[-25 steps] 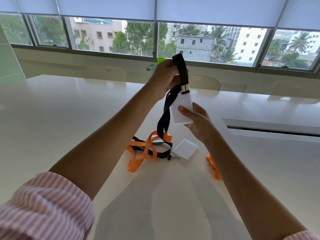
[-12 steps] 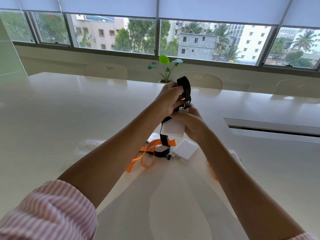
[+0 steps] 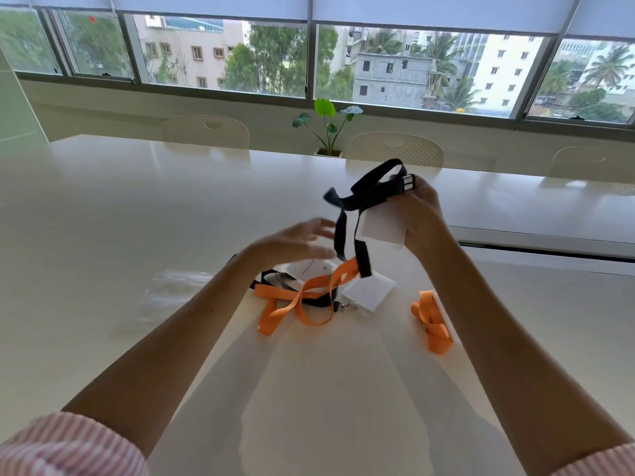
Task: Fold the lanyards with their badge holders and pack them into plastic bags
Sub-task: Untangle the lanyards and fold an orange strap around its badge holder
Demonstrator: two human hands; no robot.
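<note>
Black lanyard (image 3: pixel 364 195) pinched in right hand (image 3: pixel 417 218) fingers; left hand (image 3: pixel 295 240) fingers spread beside it.

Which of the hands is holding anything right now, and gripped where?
The right hand holds the black lanyard at its metal clip end, the white badge holder hanging against the palm. The left hand is open, holding nothing.

– Where are you sitting?
– You're in an office meeting room. You have a long pale table (image 3: pixel 103 207) in front of you, with matching chairs (image 3: pixel 206 132) tucked in along its far side.
– Anything else?
– You face a wide strip of windows (image 3: pixel 223 53) with roller blinds (image 3: pixel 213 5) half down, a small potted plant (image 3: pixel 328 128) on the sill, and apartment blocks outside
</note>
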